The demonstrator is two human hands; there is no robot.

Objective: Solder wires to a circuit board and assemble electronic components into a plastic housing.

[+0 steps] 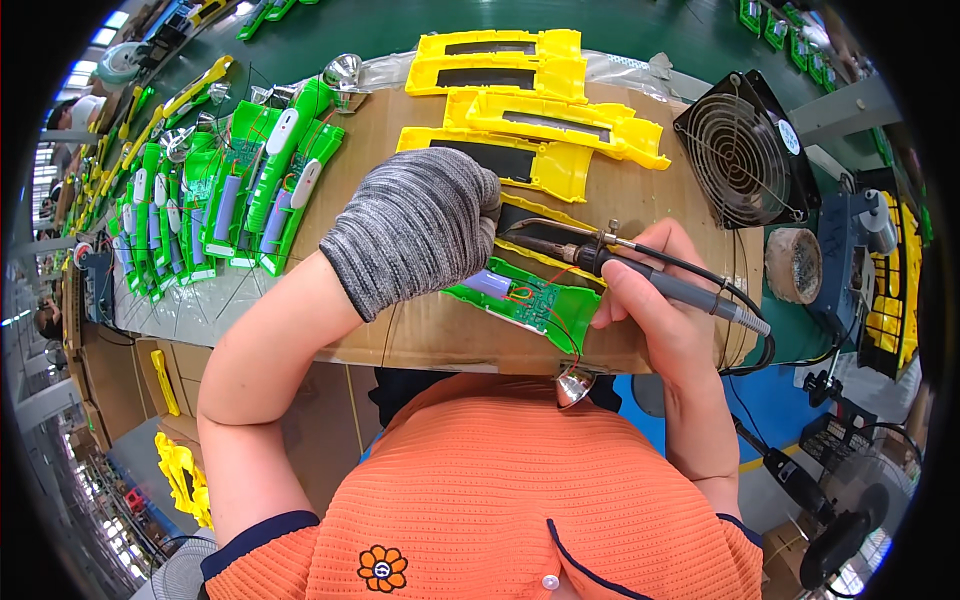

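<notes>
My left hand (415,225), in a grey striped knit glove, is closed beside the iron's tip; whatever its fingers hold is hidden. In my bare right hand (665,310) is a soldering iron (690,292) with a thin metal feed tube clamped along it, its tip pointing left toward the glove. Below both hands lies a green lamp housing (570,325) with a circuit board, thin wires and a purple battery cell (488,284); its left part is under the glove. A silver reflector cup (573,387) hangs on wires at the cardboard's near edge.
Several yellow housing shells (500,75) with dark strips lie at the back on the cardboard (370,130). More green housings (235,200) with wires and reflectors crowd the left. At right stand a black fan (745,150), a round tan container (793,265) and a blue-grey device (840,255).
</notes>
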